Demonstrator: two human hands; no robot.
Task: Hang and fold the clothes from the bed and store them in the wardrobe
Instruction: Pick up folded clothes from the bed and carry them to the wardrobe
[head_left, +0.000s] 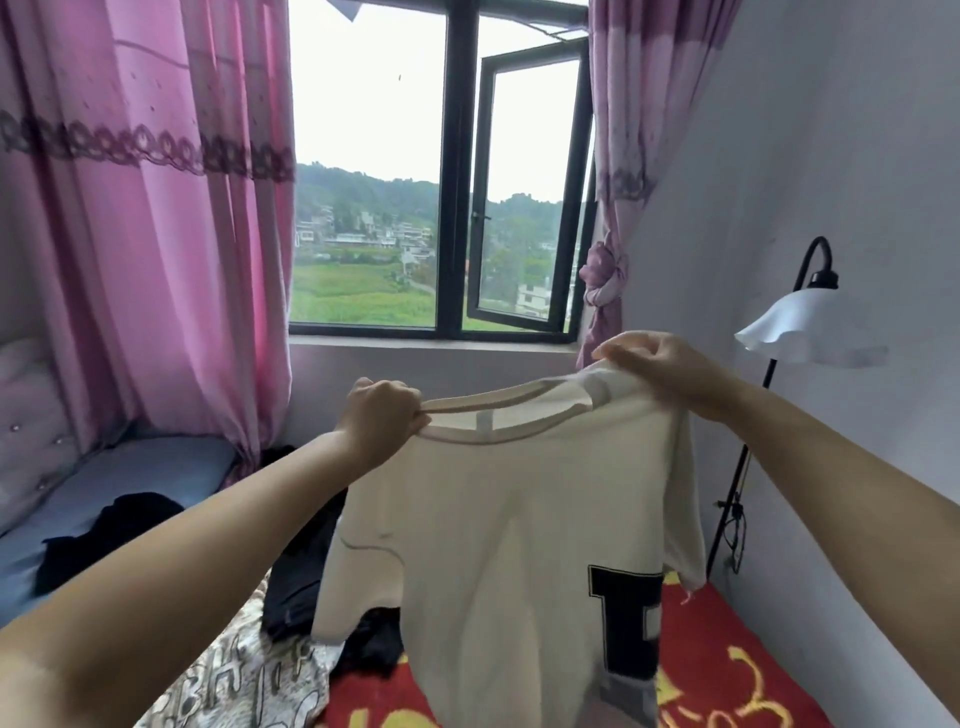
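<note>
A cream T-shirt (498, 530) hangs in mid-air over the bed (727, 670), held up by its collar and shoulder. The left hand (382, 418) has its grip curled tight round the neckline; the right hand (657, 366) pinches the shoulder seam, raised a little higher. Dark clothes (306, 582) lie heaped on the bed behind it. The shirt hangs lopsided, so a fold started from here would likely come out skewed, and a loosened pinch could drop it back onto the heap.

Shirt (498, 519) before window (441, 171); lamp (795, 322) right.
</note>
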